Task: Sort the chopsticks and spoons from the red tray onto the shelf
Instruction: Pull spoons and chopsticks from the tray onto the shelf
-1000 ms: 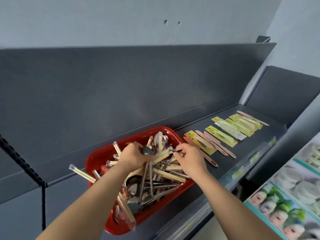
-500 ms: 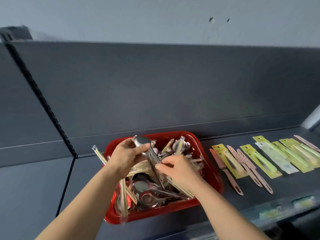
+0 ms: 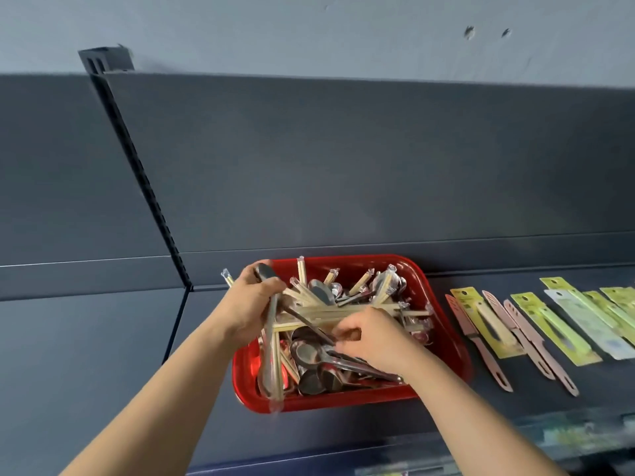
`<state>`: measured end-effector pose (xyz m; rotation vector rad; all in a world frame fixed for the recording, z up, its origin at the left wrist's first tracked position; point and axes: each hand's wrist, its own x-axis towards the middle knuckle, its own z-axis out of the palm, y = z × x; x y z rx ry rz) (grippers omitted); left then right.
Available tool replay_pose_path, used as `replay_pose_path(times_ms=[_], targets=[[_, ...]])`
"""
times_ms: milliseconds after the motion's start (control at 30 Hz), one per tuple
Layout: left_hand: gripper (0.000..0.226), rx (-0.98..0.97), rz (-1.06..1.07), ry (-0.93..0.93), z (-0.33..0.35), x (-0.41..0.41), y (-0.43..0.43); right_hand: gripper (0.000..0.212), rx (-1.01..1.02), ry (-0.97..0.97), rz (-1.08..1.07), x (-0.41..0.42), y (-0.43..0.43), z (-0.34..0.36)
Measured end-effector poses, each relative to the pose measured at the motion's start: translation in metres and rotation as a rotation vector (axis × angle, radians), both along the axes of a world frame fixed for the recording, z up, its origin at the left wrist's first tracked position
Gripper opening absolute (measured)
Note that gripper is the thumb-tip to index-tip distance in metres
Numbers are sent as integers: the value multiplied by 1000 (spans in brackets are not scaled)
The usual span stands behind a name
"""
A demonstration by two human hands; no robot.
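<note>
A red tray (image 3: 443, 324) rests on the dark shelf (image 3: 395, 417), heaped with wrapped wooden chopsticks (image 3: 347, 312) and steel spoons (image 3: 307, 353). My left hand (image 3: 252, 307) is over the tray's left end, closed around a bunch of spoons and chopsticks (image 3: 271, 341) that hang down from it, one spoon bowl sticking up above the fingers. My right hand (image 3: 369, 338) is low in the middle of the tray, its fingertips pinching a spoon handle among the pile.
Right of the tray, pink peelers (image 3: 481, 348) and yellow-green carded packs (image 3: 556, 328) lie in a row on the shelf. A slotted upright post (image 3: 137, 166) divides the dark back panel. The shelf section left of the post (image 3: 86, 355) is bare.
The view has swung left and closer to the tray. My left hand has gathered a longer bunch of utensils, and my right hand has dropped lower into the pile.
</note>
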<state>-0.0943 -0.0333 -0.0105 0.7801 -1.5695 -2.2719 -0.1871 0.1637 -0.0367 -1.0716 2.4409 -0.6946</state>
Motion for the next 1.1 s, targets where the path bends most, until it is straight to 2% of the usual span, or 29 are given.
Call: replay_pose_path(times_ms=[133,267,400,500,667,800,867,933,1033,1100], targets=[[24,97,17,77,-2,13,-12,35,185,226,29,12,-3,2],[28,109,-31,75,-5,20,-9,29,253,264,24,16,-11,-1],[33,121,-63,113,-5,27,-13,10,210,198,-55,12,-12,-5],[27,149,-102,180,-1,29,-14,11,78,99,-184,9,-10,-8],[27,231,-123,211,6,16,-12,13,-340,-238,-398,7,-7,0],[28,266,-184,234,9,-3,2,10,-475,-564,-417,17,-15,10],[28,285,-202,261,9,-12,8,25,-427,-536,-356,19,-19,12],[29,296,-184,260,6,-19,11,36,-369,-409,-319,20,-20,13],[23,314,-143,217,-1,-26,11,17,-403,-356,-290,17,-20,13],[12,322,-111,190,-5,-29,10,9,-426,-396,-279,15,-20,11]])
